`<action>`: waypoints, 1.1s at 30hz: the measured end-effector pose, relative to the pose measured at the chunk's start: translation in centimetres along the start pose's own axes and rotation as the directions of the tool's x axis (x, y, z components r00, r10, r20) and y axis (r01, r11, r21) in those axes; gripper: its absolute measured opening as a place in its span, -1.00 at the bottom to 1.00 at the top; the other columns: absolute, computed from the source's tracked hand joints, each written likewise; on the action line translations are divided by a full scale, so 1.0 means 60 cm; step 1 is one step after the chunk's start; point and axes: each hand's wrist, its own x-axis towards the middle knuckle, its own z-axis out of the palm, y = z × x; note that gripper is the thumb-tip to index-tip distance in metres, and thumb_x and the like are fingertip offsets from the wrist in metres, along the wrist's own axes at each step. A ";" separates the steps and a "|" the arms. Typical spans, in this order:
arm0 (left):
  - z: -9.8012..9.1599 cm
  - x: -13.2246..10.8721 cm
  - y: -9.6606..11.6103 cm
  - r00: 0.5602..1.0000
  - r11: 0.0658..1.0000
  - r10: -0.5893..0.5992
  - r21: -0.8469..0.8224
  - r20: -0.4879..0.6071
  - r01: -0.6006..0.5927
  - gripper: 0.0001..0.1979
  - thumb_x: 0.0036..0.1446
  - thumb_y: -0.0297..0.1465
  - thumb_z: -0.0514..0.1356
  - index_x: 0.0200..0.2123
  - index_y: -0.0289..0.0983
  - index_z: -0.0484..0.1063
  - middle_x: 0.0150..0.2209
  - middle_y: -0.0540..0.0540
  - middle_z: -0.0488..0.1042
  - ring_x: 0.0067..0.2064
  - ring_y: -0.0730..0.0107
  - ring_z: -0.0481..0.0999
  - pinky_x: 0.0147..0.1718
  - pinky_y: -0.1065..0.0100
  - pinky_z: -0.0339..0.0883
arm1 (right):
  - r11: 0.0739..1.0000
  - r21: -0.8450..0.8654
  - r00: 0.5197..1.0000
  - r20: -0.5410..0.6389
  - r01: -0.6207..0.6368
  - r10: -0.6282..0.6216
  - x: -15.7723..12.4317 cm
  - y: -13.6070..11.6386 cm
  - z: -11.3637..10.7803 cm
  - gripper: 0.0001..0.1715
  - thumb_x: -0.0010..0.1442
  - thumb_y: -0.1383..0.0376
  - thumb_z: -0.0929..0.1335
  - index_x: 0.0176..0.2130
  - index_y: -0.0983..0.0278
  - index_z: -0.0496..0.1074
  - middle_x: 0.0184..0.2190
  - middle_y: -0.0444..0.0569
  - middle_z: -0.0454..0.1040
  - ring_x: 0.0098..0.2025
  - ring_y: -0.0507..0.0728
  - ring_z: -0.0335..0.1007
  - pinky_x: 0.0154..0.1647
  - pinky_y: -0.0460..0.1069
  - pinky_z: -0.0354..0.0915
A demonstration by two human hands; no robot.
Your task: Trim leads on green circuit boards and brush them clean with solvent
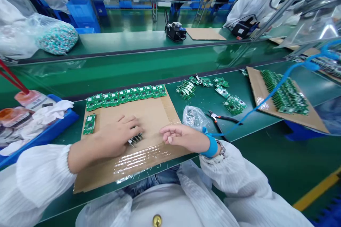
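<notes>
My left hand (117,135) lies palm down on a cardboard sheet (157,113), its fingers closed over a small circuit board with pins (135,139). My right hand (181,136) hovers just right of it, fingers curled together in a pinch; what they hold is too small to see. A blue wrist strap (212,146) with a coiled blue cord sits on that wrist. A row of green circuit boards (125,96) lines the cardboard's far edge, and a single board (89,124) lies at its left.
A clear plastic bag (194,117) and black cutters (222,117) lie right of the cardboard. Loose green boards (210,90) are scattered beyond. Another cardboard with stacked boards (286,94) is at right. A blue tray (50,131) with cloth sits left. People in white coats work behind.
</notes>
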 end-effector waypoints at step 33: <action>0.064 -0.027 0.092 0.469 0.140 -0.868 -0.826 0.162 0.545 -0.46 -0.09 0.02 0.20 -0.17 -0.27 0.33 -0.31 -0.17 0.56 -0.27 0.08 0.56 -0.37 0.26 0.32 | 0.920 -0.367 0.943 -0.234 0.139 -0.236 0.103 -0.008 0.134 -0.38 0.14 0.23 0.31 0.16 0.38 0.20 -0.07 0.12 0.37 -0.13 0.09 0.39 -0.05 0.02 0.33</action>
